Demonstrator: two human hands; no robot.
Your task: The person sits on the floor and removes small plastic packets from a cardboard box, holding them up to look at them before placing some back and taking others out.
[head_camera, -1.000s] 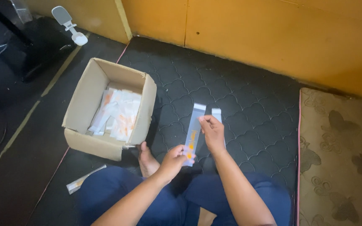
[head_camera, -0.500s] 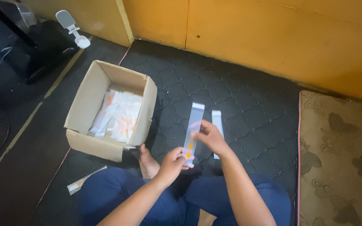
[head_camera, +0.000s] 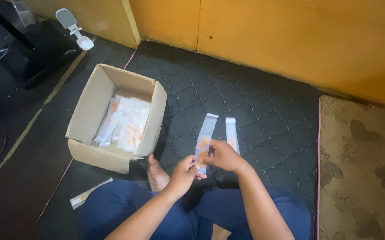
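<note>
I sit cross-legged on a dark patterned mat. My left hand [head_camera: 184,172] grips the lower end of a long clear plastic packet [head_camera: 205,136] with an orange item inside. My right hand [head_camera: 222,155] pinches the same packet near its middle. The packet points away from me, its top flap free. A second, similar packet [head_camera: 231,129] lies flat on the mat just right of the held one.
An open cardboard box [head_camera: 90,119] with several similar packets stands at my left. Another packet [head_camera: 87,194] lies on the mat by my left knee. A brown floral mat [head_camera: 366,173] lies at right. A white stand [head_camera: 74,29] and a black case sit far left; an orange wall runs behind.
My right hand has slid down the held packet from its upper part toward the middle. The left hand stays at the lower end.
</note>
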